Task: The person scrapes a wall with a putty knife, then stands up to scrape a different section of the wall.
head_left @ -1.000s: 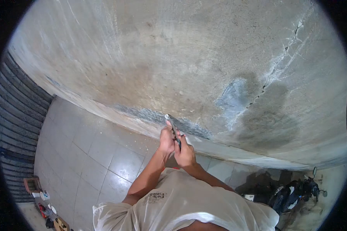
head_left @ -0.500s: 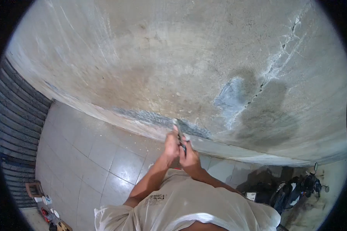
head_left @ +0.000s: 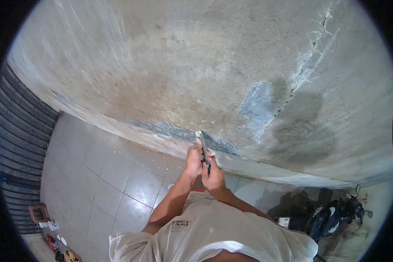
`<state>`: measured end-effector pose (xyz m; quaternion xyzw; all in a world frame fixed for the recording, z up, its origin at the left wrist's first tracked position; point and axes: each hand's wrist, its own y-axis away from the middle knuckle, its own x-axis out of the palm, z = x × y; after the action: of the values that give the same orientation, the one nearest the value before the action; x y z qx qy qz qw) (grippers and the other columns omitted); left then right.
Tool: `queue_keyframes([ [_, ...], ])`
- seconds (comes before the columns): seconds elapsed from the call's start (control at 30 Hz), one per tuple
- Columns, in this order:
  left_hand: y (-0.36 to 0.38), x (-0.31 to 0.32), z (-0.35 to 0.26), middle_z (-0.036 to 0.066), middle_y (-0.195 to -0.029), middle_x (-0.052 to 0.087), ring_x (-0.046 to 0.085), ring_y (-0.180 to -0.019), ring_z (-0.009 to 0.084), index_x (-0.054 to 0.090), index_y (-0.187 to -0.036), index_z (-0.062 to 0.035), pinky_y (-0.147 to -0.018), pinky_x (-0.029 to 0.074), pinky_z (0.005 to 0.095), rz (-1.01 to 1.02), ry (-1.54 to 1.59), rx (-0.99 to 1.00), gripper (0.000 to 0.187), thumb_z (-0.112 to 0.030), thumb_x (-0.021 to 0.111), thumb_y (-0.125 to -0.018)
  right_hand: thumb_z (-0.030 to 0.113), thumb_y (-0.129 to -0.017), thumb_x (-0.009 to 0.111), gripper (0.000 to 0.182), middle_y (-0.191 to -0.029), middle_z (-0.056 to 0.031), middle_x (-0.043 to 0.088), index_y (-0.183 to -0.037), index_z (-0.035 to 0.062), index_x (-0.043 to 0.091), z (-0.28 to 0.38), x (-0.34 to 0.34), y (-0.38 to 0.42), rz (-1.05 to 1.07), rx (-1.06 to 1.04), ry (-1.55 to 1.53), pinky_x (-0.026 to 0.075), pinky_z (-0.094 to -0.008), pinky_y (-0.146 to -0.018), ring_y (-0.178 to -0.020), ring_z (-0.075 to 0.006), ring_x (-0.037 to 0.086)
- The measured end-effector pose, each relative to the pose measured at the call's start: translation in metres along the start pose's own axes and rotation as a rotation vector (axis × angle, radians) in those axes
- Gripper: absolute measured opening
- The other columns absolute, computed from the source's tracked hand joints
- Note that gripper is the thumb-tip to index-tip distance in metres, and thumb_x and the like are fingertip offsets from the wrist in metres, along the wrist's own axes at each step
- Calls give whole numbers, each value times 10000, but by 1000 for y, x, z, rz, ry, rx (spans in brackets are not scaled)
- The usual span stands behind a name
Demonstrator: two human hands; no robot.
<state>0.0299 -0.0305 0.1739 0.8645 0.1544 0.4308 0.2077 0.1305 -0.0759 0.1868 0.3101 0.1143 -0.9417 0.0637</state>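
Both hands are together in front of my chest, on a narrow flat scraper-like tool (head_left: 203, 143) with a dark handle. My left hand (head_left: 194, 159) is closed on the tool's side, its thumb along the blade. Around the dark handle my right hand (head_left: 214, 178) is wrapped, with a small whitish piece near its fingertips. The blade's pale tip is at a rough dark grey strip (head_left: 170, 130) low on the wall (head_left: 196, 78); whether it touches is unclear. Farther right on the wall are a bluish-grey patch (head_left: 257, 107) and a long jagged crack (head_left: 299, 81).
Grey floor tiles (head_left: 113, 174) with small crumbs lie below the wall. A ribbed metal shutter (head_left: 19, 144) stands at the left, near a small wooden stool (head_left: 39, 213) and white cups (head_left: 53, 225). A motorcycle (head_left: 332, 218) is parked at the lower right.
The view has shifted slightly, so the wall's crack and patch appear a little farther left. Both hands keep their hold, and the tool looks sharper, with its tip slightly higher.
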Motion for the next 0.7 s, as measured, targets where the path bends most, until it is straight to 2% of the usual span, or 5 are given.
queue_keyframes([
  [0.37,9,23,0,79,-616,492,465,-487,186,498,-772,-44,-710,544,473,-68,-86,4,460,-413,351,-1004,201,-914,504,405,-719,-293,605,-1221,-57,446,6,-25,-2,77,50,-16,470,-556,-593,-654,-477,598],
  [0.5,8,15,-10,82,-625,497,462,-487,185,504,-776,-48,-710,545,467,-54,-41,-15,463,-423,352,-1001,139,-901,535,330,-852,-279,640,-1193,-15,524,15,-10,-3,22,51,17,514,-480,-658,-783,-448,634],
  [0.57,9,17,-1,73,-626,493,458,-490,183,504,-788,-50,-699,539,459,-63,-67,13,454,-424,358,-999,132,-901,526,344,-942,-292,633,-1210,-21,512,22,-28,-4,206,255,5,520,-475,-712,-859,-452,623],
  [0.63,2,19,2,59,-623,480,442,-489,179,502,-797,-53,-699,532,454,-67,-43,24,456,-438,360,-996,181,-907,512,331,-722,-296,607,-1158,-32,477,11,-23,-8,39,-36,-57,468,-553,-590,-664,-483,600],
  [0.7,-1,12,-11,52,-622,473,432,-495,175,502,-797,-59,-701,527,447,-88,-34,22,450,-445,375,-992,169,-905,515,321,-724,-291,611,-1152,-32,476,11,-12,-16,83,-12,-57,472,-553,-598,-675,-487,600],
])
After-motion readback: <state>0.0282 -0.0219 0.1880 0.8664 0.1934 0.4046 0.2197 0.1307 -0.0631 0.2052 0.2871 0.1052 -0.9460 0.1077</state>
